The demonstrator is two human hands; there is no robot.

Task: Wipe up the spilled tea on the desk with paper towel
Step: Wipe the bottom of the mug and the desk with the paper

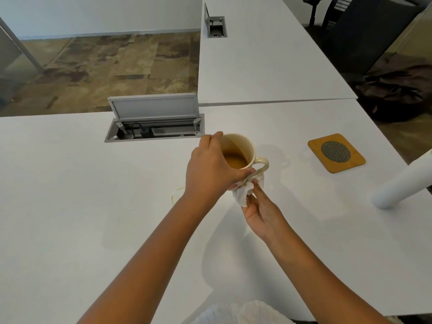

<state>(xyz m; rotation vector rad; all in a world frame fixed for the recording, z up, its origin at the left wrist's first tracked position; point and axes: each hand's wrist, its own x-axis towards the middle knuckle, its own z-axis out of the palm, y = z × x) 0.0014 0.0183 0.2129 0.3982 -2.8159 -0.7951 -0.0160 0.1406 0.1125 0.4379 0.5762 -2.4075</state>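
A white counter (70, 218) fills the scene, with an open cable hatch (154, 127) set into its far left side. Just left of centre, a thin tan ring of tea (175, 194) lies on the surface, partly hidden behind the left forearm; how much more liquid sits under the arm cannot be told.

At centre, the left hand (210, 167) is clamped around the rim and side of a cream mug (240, 153), holding it tilted and apparently raised off the counter, with brown tea pooled in the bottom. The mug's handle points right.

Directly beneath and to the right, the right hand (259, 206) pinches a crumpled paper towel (245, 190) and presses it against the mug's underside, near the handle. The two hands work close together, almost touching, each closed on its own item.

Farther right, a wooden coaster (336, 153) with a dark mesh centre lies bare, well apart from the mug. At the right edge lies a white roll (406, 183), probably the towel supply.

Judging by this moment, the job is partway through: the mug's wet base is being dried, while the ring on the counter is not yet wiped. What seems left is to blot that stain with the towel and set the mug down, perhaps on the coaster.
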